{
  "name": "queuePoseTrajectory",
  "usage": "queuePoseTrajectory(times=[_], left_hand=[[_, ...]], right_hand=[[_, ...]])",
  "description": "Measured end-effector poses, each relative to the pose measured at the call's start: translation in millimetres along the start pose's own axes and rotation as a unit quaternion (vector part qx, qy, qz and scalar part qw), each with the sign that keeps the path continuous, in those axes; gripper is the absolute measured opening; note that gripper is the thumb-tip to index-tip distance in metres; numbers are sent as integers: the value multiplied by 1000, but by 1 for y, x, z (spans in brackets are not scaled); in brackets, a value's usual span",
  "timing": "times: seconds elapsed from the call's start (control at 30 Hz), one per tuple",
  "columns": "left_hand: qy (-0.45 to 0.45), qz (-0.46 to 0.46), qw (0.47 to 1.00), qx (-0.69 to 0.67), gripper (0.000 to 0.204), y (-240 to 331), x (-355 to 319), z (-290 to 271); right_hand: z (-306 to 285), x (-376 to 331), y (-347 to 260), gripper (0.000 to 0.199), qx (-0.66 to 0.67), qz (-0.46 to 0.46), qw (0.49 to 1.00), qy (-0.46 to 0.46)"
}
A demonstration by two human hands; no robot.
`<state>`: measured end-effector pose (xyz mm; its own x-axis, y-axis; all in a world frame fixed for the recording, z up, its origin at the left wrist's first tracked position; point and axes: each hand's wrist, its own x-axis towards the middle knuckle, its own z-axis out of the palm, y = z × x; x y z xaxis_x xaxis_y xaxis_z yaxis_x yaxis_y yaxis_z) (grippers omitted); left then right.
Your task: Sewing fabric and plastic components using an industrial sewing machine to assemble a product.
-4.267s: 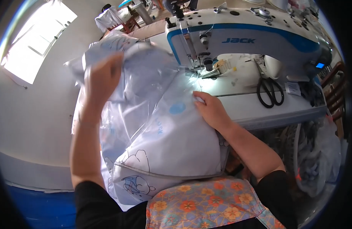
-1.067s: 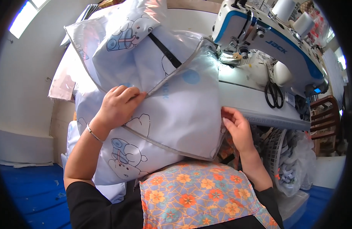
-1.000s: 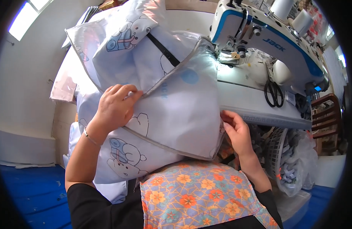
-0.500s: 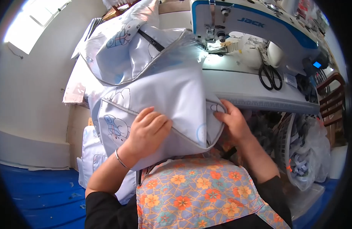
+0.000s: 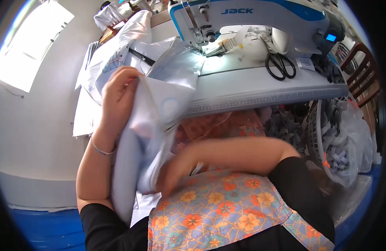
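Pale grey-white cloth [image 5: 130, 167] with printed cartoon figures hangs over the near edge of the sewing table, bunched and folded in front of me. My left hand [image 5: 119, 90] is closed on an upper fold of it, at the left below a black zipper [image 5: 141, 56]. Crossing low in front of my apron, my right hand [image 5: 176, 171] is smeared by motion beside the lower part of the cloth; its fingers cannot be made out. The far end of the cloth lies near the lit needle area of a white and blue sewing machine [image 5: 260, 16].
Black-handled scissors [image 5: 280, 66] lie on the tabletop, right of the needle. A ruler strip [image 5: 264, 97] runs along the table's front edge. Below right stands a mesh basket [image 5: 313, 129] with scraps and clear plastic. A wooden chair [image 5: 360, 71] is at the far right.
My left hand has moved up and left, lifting and folding the cloth. My right hand has left the cloth's right corner and swept down and left. The view has shifted.
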<state>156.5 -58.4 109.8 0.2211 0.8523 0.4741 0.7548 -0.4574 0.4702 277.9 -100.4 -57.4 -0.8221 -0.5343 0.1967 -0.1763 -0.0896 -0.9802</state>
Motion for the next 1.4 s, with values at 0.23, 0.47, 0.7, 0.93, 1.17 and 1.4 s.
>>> queuePoseTrajectory(times=[0.23, 0.47, 0.7, 0.93, 1.17, 1.4], left_hand=[[-112, -310, 873, -360, 11, -31, -60, 61], [26, -285, 805, -520, 18, -17, -47, 26], [-44, -291, 832, -471, 20, -21, -27, 6], [-345, -385, 745, -420, 39, -36, -26, 44], [-35, 188, 945, 264, 42, -53, 35, 83], [-132, 244, 878, 390, 37, -74, 44, 109]], right_hand=[[36, -87, -24, 41, -86, 131, 971, 178], [-6, -129, -20, 44, 191, -118, 706, 672], [-7, -117, -29, 40, 324, -194, 594, 711], [-1, -251, -72, 17, 49, 210, 718, 662], [-67, -214, -112, 36, -78, 395, 719, 566], [-55, -208, -79, 34, -251, 291, 724, 573]])
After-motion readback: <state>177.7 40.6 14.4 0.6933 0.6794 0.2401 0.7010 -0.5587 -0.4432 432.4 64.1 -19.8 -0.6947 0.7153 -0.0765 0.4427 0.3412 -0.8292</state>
